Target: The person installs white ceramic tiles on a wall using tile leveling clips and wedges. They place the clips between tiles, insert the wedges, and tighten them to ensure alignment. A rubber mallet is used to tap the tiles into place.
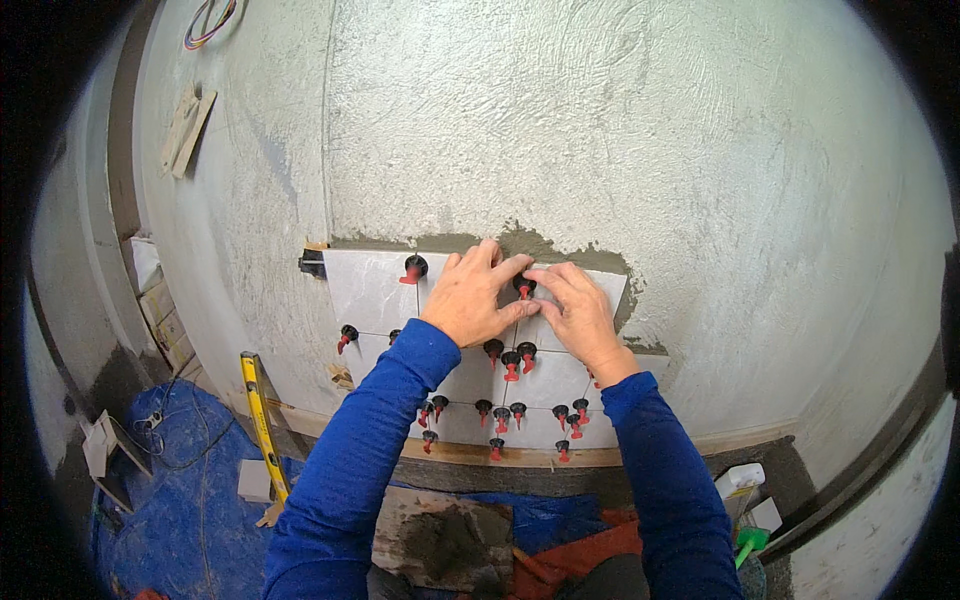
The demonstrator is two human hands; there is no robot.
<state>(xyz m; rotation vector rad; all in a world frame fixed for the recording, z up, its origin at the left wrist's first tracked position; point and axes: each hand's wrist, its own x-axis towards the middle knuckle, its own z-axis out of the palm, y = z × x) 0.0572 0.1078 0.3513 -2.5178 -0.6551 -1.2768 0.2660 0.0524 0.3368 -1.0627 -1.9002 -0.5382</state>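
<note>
My left hand (478,295) and my right hand (575,315) meet at a black-and-red tile levelling clip (524,287) near the top edge of the light grey marbled tiles (365,290) on the wall. Fingers of both hands are closed around that clip and partly hide it. Another clip (413,270) sits on a joint to the left, and several more (510,360) dot the joints lower down. Grey adhesive (545,247) shows along the tiles' upper and right edges, below bare rough plaster.
A yellow spirit level (263,420) leans at the lower left over a blue tarp (180,510) with cables and a pale block (255,482). A mortar-smeared board (440,540) lies below me. White containers (740,483) and a green tool (750,540) are at lower right. Wires (210,22) hang upper left.
</note>
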